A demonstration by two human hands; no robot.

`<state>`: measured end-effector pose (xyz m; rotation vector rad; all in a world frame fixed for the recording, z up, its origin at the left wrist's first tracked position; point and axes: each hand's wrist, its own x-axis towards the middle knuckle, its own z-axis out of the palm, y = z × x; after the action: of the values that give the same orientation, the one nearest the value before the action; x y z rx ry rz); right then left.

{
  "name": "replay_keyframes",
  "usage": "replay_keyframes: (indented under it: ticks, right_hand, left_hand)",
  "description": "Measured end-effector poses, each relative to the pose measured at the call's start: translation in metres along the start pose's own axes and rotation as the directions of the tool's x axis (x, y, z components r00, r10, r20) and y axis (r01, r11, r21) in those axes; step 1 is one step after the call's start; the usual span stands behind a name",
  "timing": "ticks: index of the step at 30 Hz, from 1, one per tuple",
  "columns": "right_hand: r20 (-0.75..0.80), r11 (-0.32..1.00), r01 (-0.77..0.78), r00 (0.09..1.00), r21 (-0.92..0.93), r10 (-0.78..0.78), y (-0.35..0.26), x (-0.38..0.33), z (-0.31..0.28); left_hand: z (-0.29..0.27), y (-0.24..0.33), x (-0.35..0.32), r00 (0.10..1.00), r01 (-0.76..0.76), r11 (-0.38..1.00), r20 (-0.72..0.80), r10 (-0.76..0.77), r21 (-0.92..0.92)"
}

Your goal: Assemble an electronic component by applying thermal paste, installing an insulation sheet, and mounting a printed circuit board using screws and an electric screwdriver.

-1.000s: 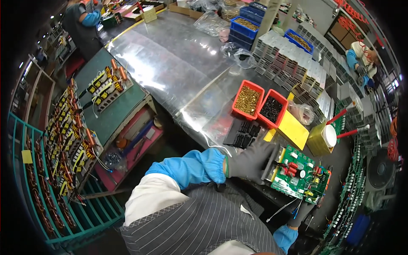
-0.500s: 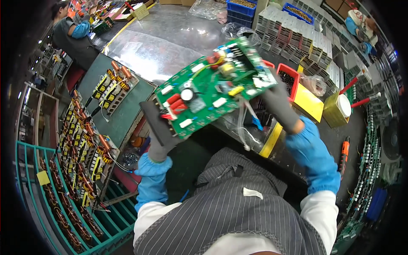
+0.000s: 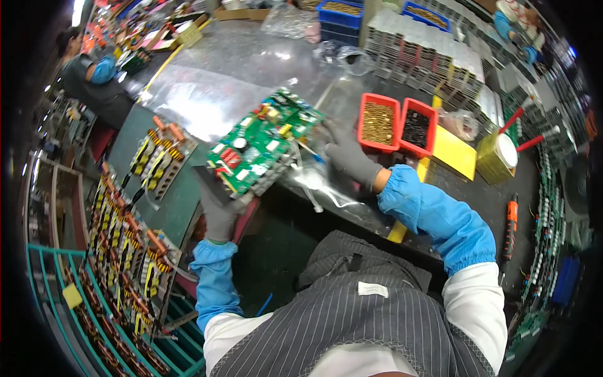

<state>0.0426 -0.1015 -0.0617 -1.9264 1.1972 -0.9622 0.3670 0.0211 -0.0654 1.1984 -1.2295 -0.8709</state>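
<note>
A green circuit board (image 3: 254, 148) with red, white and yellow components lies tilted at the front edge of the workbench, its right end farther away. A white-plugged cable hangs from its near side. My left hand (image 3: 218, 212), in a grey glove, is closed on the board's near left end. My right hand (image 3: 349, 157), also gloved, is just beside the board's right end with its fingers stretched out; slight blur hides whether the fingertips touch it. Close to the right hand stand a red bin of brass-coloured screws (image 3: 378, 122) and a red bin of black parts (image 3: 416, 127).
Coil assemblies (image 3: 129, 242) crowd a rack at left, above a green wire cart (image 3: 56, 254). Stacked metal heat sinks (image 3: 411, 53) fill the back right. A square tin (image 3: 497, 160) and an orange-black screwdriver (image 3: 510, 226) are at right. Another person (image 3: 94, 81) works far left.
The board has moved down and left, away from the camera, baring the red bins. My right hand has moved left and come off its grip; my left hand still holds the board's left end.
</note>
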Motion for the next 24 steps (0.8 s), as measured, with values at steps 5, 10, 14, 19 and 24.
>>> replay_keyframes:
  ticks: [5,10,14,19,24]
  right_hand:
    - [0.07,0.992,0.05,0.996,0.118,-0.059,-0.047,-0.024,-0.07]
    - [-0.125,0.956,0.233,0.958,-0.178,-0.257,-0.012,-0.008,-0.181]
    - [-0.319,0.826,-0.045,0.933,-0.562,-0.166,0.028,0.01,-0.282]
    - [-0.441,0.369,-0.427,0.896,-0.825,0.05,0.08,0.034,-0.374]
    - [-0.349,0.314,-0.471,0.86,-0.824,0.373,0.099,0.061,-0.401]
  left_hand:
    - [0.025,0.018,0.063,0.991,-0.131,0.99,-0.014,0.131,0.044]
    - [-0.019,-0.062,0.157,0.99,-0.043,0.979,-0.126,0.068,0.198]
    - [-0.051,-0.086,0.235,0.973,-0.088,0.908,-0.161,0.167,0.409]
    - [-0.04,-0.078,0.27,0.856,0.369,0.631,-0.513,0.054,0.682]
    - [0.006,-0.069,0.219,0.918,0.12,0.891,-0.39,0.068,0.438]
